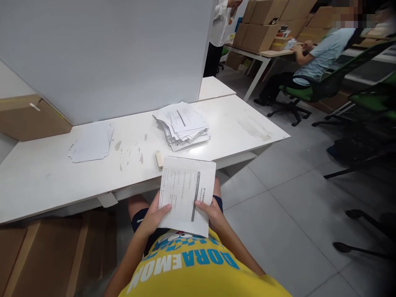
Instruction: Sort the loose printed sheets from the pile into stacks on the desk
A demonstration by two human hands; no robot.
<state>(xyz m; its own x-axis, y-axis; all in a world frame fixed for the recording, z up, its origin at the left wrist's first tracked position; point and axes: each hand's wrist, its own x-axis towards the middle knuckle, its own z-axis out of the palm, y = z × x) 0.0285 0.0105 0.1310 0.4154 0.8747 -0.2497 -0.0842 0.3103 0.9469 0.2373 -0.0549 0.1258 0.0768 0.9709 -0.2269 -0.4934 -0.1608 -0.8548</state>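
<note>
Between my two hands, over my lap, is a small sheaf of printed paper forms (182, 194), its text turned sideways. My left hand (156, 215) grips the left edge, thumb lying on top. On the opposite side my right hand (213, 213) holds the right edge, its thumb pressed near a dark printed band. The fingers of both hands are hidden under the paper. Just beyond the sheaf, a small cream-coloured block-like object (159, 160) lies near the table edge. Farther back sits a thick, uneven pile of printed papers (188, 123).
A neater paper stack (93, 142) lies on the left of the white table (136, 181), against a tall grey panel (108, 53). Cardboard boxes stand at left (34, 117) and below the table (46, 251). A seated person (328, 53) and green chairs are at right; another person stands behind.
</note>
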